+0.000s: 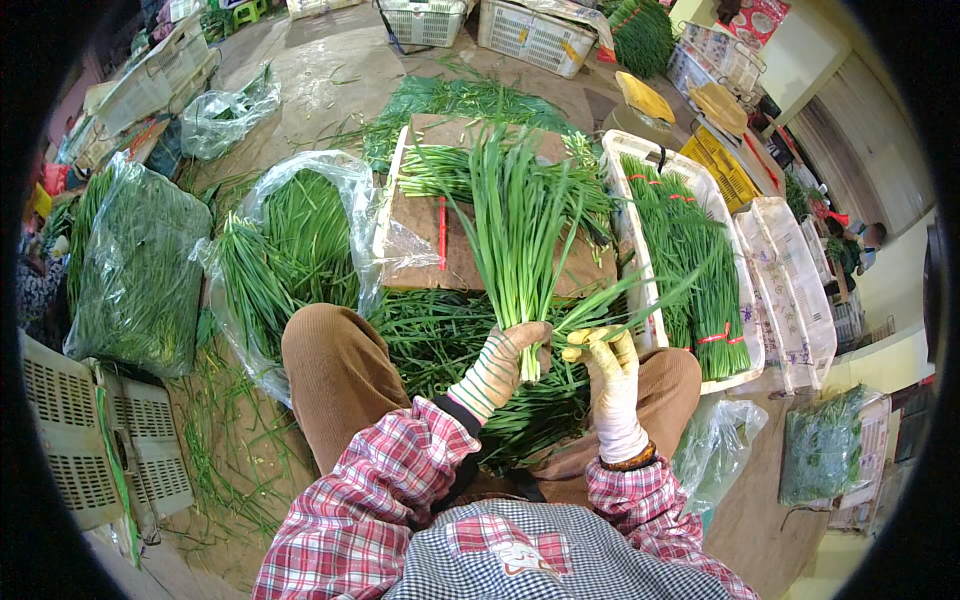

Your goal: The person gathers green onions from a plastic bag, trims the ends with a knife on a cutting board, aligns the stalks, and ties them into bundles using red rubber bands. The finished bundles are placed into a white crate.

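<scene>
My left hand (504, 367), in a striped glove, is closed around the pale lower stems of a bunch of garlic chives (517, 247), whose leaves fan away from me over a wooden board (465, 255). Just to its right my right hand (604, 356), in a pale glove with yellow fingertips, pinches a few loose chive blades (600, 304) that stick out to the right. More chives lie across the far part of the board, where a red strip (442, 232) also lies. Below the board, a heap of loose chives (442, 337) spreads between my knees.
At right stands a white plastic crate (646, 277) of chive bundles tied with red bands. Plastic bags of chives (307, 217) (150, 262) stand at left, near grey slatted crates (75, 427). Beyond the board lies a green sheet (397, 112) with scraps. A person (862, 244) is at far right.
</scene>
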Action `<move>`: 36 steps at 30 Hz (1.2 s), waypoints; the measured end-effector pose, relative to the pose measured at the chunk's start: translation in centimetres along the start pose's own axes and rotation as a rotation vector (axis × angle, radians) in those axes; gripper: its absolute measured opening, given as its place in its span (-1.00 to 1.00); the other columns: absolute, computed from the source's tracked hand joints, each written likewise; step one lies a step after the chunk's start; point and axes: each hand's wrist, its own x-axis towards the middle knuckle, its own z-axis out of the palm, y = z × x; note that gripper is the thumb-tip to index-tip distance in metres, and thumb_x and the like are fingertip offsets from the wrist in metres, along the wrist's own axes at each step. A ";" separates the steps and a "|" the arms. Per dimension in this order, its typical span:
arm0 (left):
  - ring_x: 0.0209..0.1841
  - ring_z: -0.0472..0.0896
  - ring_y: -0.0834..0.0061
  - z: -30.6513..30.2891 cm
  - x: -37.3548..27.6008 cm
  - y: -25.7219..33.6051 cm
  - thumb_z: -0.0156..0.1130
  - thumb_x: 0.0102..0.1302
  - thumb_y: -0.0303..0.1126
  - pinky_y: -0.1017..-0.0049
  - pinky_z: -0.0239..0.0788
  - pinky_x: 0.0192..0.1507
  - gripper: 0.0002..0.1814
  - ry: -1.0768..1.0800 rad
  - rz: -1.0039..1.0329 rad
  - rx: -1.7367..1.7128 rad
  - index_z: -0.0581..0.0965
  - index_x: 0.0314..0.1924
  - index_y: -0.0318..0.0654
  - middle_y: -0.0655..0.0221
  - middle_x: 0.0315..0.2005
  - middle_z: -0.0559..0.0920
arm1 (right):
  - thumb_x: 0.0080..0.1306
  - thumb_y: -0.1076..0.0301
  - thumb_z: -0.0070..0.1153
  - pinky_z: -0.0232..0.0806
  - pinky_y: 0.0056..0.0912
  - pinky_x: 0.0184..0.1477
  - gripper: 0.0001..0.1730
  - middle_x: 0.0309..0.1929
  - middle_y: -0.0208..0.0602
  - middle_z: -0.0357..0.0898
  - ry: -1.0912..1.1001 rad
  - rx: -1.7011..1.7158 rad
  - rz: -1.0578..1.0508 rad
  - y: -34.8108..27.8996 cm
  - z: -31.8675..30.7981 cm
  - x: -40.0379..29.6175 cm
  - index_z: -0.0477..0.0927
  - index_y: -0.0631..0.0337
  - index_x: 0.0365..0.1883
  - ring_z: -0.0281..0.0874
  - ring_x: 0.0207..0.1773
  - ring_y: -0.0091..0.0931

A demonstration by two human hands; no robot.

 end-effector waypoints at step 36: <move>-0.47 0.48 0.55 0.0 -0.5 -0.2 0.31 0.15 -0.17 0.51 0.32 -0.43 -0.49 -0.370 -0.203 -0.166 0.51 0.03 -0.35 0.34 -0.28 0.61 | 0.36 0.47 0.21 0.37 -0.60 -0.30 -0.92 -0.38 -0.45 0.58 0.096 -0.339 -0.105 -1.2 0.1 2.6 0.58 0.27 -0.24 0.46 -0.41 -0.67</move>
